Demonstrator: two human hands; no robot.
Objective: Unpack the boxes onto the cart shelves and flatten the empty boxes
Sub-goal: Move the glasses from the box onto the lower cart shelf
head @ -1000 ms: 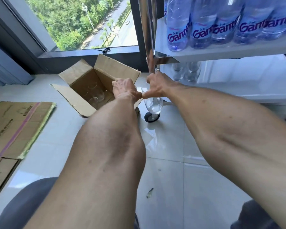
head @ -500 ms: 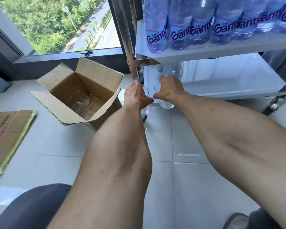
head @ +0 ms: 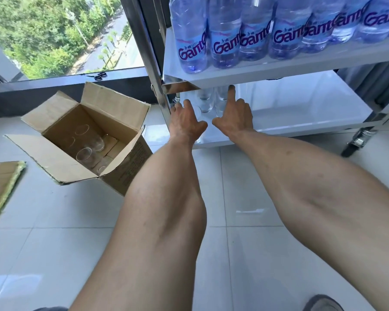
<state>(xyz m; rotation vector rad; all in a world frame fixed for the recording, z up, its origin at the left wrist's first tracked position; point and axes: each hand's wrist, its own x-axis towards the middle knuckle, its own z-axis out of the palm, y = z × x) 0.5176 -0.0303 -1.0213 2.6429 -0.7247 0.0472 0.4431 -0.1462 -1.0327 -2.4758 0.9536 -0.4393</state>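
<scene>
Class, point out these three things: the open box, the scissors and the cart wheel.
Box (head: 121, 106): head view, inner face of back flap.
Scissors (head: 99, 76): head view, handle rings.
Wheel (head: 355, 143): head view, caster body.

Both hands are reaching further in over the lower shelf (head: 301, 113). The left hand (head: 185, 121) and right hand (head: 235, 117) are now spreading open, releasing the glasses (head: 206, 102) carried there from the box (head: 112, 108).
</scene>
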